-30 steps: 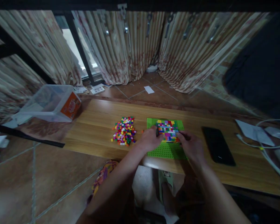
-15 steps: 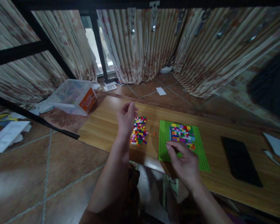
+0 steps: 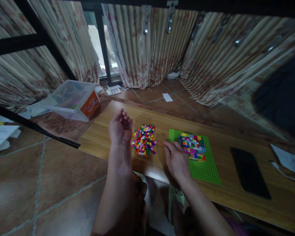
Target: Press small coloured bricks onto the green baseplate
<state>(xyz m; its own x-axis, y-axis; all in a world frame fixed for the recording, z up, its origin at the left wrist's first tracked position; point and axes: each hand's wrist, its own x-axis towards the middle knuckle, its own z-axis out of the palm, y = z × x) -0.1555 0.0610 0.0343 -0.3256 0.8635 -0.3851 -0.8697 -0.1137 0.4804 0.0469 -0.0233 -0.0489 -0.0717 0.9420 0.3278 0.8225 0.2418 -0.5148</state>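
Observation:
On the wooden table, a loose heap of small multicoloured toy bricks (image 3: 144,140) lies between my hands. My left hand (image 3: 120,127) hovers just left of the heap, palm up, its fingers loosely curled and nothing visible in it. With fingertips drawn together, my right hand (image 3: 177,160) reaches down at a single small orange brick (image 3: 163,143), which shows at the tips of the thumb and forefinger. The green baseplate (image 3: 206,173) is partly under my right hand. It bears a built block of coloured bricks (image 3: 193,146) in tight rows.
A black tablet-like slab (image 3: 250,172) lies on the table (image 3: 223,193) to the right, with white paper (image 3: 287,159) and a cable beyond. A clear plastic box (image 3: 73,98) with an orange label stands on the floor at the left. A black metal bar (image 3: 34,124) crosses there.
My right hand has moved left from over the baseplate to the lone orange brick. My left hand has shifted left off the heap and its fingers have loosened. The view has moved slightly.

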